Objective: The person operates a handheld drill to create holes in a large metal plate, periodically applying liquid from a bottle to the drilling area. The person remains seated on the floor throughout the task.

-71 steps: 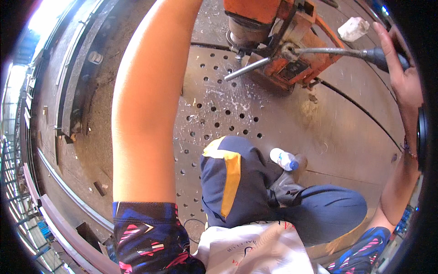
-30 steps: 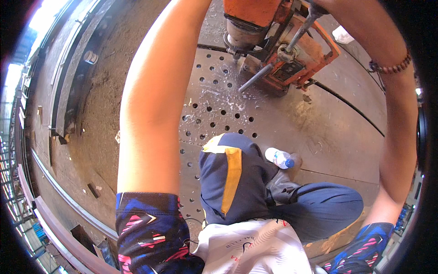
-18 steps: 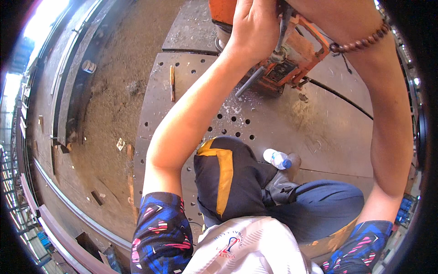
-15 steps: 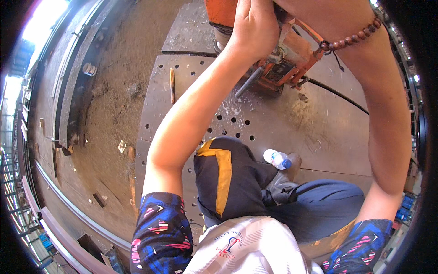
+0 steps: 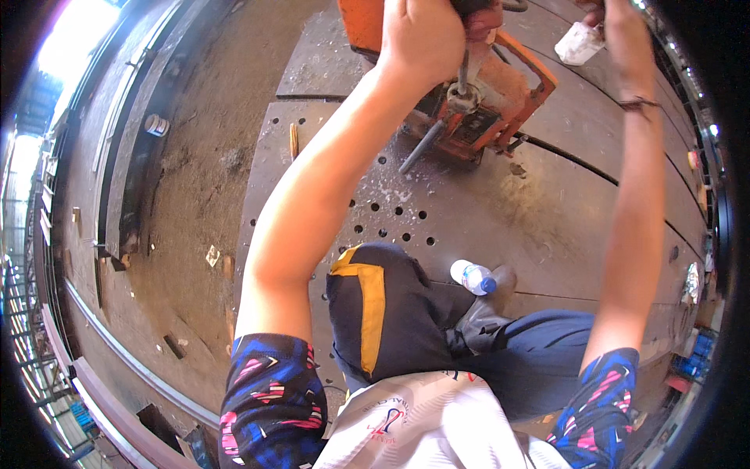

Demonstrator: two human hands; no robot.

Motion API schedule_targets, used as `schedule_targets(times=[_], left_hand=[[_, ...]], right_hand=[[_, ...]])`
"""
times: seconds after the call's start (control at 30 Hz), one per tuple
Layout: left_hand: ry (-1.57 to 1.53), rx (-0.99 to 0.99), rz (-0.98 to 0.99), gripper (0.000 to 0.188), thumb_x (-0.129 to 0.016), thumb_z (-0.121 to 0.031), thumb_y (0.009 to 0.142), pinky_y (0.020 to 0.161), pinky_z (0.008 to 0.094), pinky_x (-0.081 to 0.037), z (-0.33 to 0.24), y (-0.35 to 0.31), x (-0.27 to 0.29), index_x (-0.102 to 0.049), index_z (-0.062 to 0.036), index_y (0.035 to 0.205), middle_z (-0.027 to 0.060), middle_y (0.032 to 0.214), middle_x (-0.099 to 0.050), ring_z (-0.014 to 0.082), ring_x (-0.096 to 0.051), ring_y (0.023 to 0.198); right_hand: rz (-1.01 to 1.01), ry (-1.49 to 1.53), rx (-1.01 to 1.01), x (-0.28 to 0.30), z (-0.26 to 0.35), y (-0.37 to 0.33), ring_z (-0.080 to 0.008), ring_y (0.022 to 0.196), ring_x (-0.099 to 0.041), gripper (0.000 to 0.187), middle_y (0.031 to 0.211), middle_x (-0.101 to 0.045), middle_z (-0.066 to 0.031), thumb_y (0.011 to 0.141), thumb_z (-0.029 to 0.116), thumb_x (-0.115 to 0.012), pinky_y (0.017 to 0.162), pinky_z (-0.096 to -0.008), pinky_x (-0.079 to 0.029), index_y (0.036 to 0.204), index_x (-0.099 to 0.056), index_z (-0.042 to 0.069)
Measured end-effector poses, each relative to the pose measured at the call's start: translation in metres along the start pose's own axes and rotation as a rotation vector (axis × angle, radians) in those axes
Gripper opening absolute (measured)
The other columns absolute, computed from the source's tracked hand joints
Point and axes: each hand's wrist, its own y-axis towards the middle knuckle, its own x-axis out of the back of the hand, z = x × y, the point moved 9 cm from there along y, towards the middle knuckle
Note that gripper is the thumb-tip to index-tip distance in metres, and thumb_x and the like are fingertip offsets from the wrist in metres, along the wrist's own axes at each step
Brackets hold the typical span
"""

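Note:
An orange drilling machine (image 5: 469, 117) stands on a metal plate (image 5: 539, 234) pierced by several round holes. My left hand (image 5: 426, 39) is at its top, the fingers curled round a dark part that is partly cut off by the upper edge. A grey lever (image 5: 422, 146) slants down from the machine toward me. Far right, my right hand (image 5: 617, 19) is up at the frame's edge, its visible fingers bent. A whitish cup-like container (image 5: 580, 44) lies right by those fingertips; I cannot tell whether they grip it.
A clear bottle with a blue cap (image 5: 473, 277) lies by my shoe (image 5: 484, 316). A black cable (image 5: 570, 159) runs right from the machine. Pale chips (image 5: 398, 184) litter the plate. A thin wooden stick (image 5: 294, 141) lies at its left; brown ground with a small tub (image 5: 156, 125) is beyond.
My right arm has swung away from over the machine to the right, uncovering the whitish container. My left hand stays at the machine's top, shifted slightly left in view.

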Motion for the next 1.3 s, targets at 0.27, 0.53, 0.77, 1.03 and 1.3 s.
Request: schedule_targets(times=[0.27,0.53,0.77,1.03,1.3], left_hand=[[-0.141,0.029,-0.061,0.077,-0.010,-0.074,0.096,0.041,0.0268,-0.029,-0.021,-0.006,-0.010,-0.049,-0.0085,0.091,0.0049,0.057,-0.048,0.0128,-0.038,0.043],[0.048,-0.027,0.092,0.086,-0.008,-0.078,0.093,0.043,0.0261,-0.029,-0.003,0.002,-0.001,-0.049,-0.0044,0.078,0.0028,0.053,-0.044,0.0123,-0.036,0.043],[-0.054,0.025,-0.061,0.087,-0.008,-0.078,0.093,0.043,0.0272,-0.029,-0.006,-0.002,0.000,-0.049,-0.0050,0.073,0.0027,0.052,-0.043,0.0124,-0.036,0.044],[0.080,-0.002,-0.067,0.088,-0.008,-0.080,0.092,0.044,0.0257,-0.030,-0.006,-0.004,-0.002,-0.050,-0.0052,0.073,0.0023,0.051,-0.042,0.0122,-0.038,0.045],[0.041,0.015,-0.045,0.089,-0.008,-0.080,0.092,0.044,0.0253,-0.030,-0.014,-0.006,-0.006,-0.050,-0.0037,0.073,0.0017,0.051,-0.042,0.0120,-0.037,0.045]], right_hand=[[0.010,0.092,-0.283,-0.087,-0.193,-0.108,-0.0150,0.087,-0.058,0.067,0.088,-0.067,-0.0043,0.094,0.068,-0.049,0.078,-0.0291,-0.044,0.096,-0.069,0.004],[-0.049,0.124,-0.273,-0.081,-0.208,-0.116,-0.0098,0.076,-0.053,0.063,0.077,-0.063,-0.0003,0.091,0.064,-0.058,0.069,-0.0256,-0.042,0.097,-0.068,0.002],[0.015,0.605,-0.460,-0.091,-0.230,-0.115,-0.0242,0.111,-0.060,0.075,0.112,-0.065,-0.0106,0.096,0.071,-0.035,0.093,-0.0394,-0.047,0.115,-0.061,0.003],[0.157,0.901,-1.097,-0.147,-0.362,-0.151,-0.0317,0.109,-0.060,0.078,0.128,-0.061,-0.0136,0.094,0.065,-0.045,0.097,-0.0414,-0.047,0.137,-0.049,0.001],[0.120,0.564,-1.065,-0.162,-0.438,-0.165,-0.0296,0.113,-0.060,0.082,0.133,-0.058,-0.0130,0.092,0.071,-0.043,0.098,-0.0434,-0.047,0.141,-0.048,0.005]])
